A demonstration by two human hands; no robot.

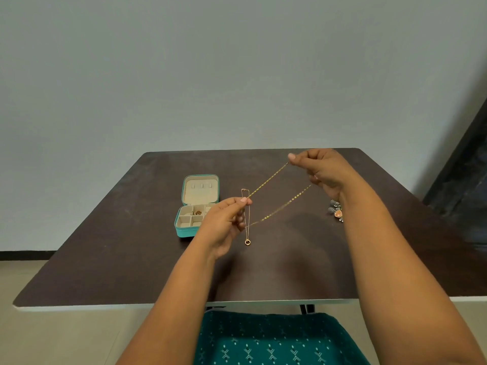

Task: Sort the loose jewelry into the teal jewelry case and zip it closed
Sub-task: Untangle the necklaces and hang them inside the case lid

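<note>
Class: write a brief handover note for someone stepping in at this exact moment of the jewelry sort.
Left hand and right hand both pinch a thin gold chain, stretched taut above the dark brown table. A second fine chain with a ring pendant hangs near the left hand. The open teal jewelry case holds a few small pieces. A silver and orange ornament cluster lies loose. Left: chains, cluster, zipping.

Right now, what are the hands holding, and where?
Both hold one gold chain, stretched between them: left hand pinches one end, right hand the other.

teal case (184, 231) open (lid up), gold chain (268, 179) taut
</note>
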